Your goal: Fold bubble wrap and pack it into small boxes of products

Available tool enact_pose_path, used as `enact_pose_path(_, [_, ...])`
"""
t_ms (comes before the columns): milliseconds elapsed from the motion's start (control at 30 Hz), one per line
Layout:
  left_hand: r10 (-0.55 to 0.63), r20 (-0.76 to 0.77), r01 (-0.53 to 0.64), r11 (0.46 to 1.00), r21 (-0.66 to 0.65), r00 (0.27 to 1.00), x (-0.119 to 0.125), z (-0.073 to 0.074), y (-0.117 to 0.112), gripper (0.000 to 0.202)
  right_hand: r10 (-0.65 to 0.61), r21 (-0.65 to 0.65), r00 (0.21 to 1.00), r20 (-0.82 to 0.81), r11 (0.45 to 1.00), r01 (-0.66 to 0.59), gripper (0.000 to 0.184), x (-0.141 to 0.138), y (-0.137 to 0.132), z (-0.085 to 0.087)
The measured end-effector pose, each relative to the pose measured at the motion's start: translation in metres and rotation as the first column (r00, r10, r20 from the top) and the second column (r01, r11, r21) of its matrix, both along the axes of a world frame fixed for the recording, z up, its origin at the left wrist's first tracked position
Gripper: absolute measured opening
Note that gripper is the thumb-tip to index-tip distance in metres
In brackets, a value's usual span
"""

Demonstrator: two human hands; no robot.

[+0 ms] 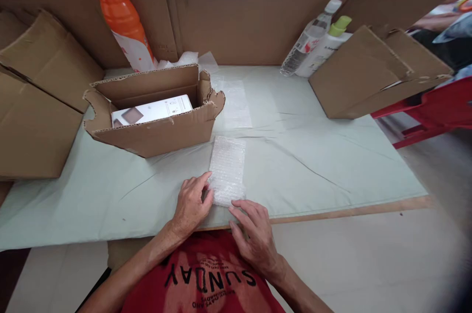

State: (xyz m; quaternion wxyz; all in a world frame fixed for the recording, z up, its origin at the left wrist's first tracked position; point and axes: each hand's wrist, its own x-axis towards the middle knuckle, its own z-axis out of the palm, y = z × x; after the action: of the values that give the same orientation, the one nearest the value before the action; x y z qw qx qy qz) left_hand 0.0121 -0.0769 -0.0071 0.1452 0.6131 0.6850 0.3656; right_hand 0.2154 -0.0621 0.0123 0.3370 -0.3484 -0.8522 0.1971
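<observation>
A folded piece of bubble wrap (227,168) lies on the cloth-covered table in front of me, its near end puffed up. My left hand (191,202) rests at its left edge, with thumb and forefinger spread apart and their tips touching the wrap. At the near end, my right hand (254,232) reaches in with the fingers apart, one fingertip against the lower right corner. Neither hand has closed around the wrap. Whether anything lies inside the wrap I cannot tell.
An open cardboard box (173,133) holds a white printed box (158,110). Clear plastic sheet (236,104) lies behind the wrap. An orange bottle (123,17), a clear bottle (308,42) and a white bottle (322,52) stand behind. Cardboard boxes flank both sides; a red chair (438,111) is right.
</observation>
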Motion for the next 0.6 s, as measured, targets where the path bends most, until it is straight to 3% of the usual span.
enact_pose_path(167, [-0.028, 0.079, 0.027, 0.999, 0.017, 0.996, -0.004, 0.005, 0.002, 0.039, -0.028, 0.006, 0.999, -0.025, 1.0, 0.029, 0.037, 0.005, 0.036, -0.001])
enact_pose_path(333, [-0.318, 0.187, 0.312, 0.948, 0.062, 0.929, -0.006, 0.018, -0.006, 0.02, -0.083, -0.079, 0.993, 0.08, 0.993, 0.09, 0.026, 0.015, 0.119, 0.002])
enact_pose_path(500, [-0.43, 0.182, 0.428, 0.902, 0.05, 0.884, -0.003, 0.02, -0.018, 0.043, -0.148, -0.094, 0.939, 0.311, 0.978, 0.185, 0.03, -0.028, 0.229, 0.011])
enact_pose_path(600, [-0.432, 0.167, 0.434, 0.9, 0.025, 0.886, -0.003, 0.014, -0.025, 0.045, -0.11, -0.105, 0.933, 0.343, 0.983, 0.154, 0.029, -0.057, 0.264, 0.018])
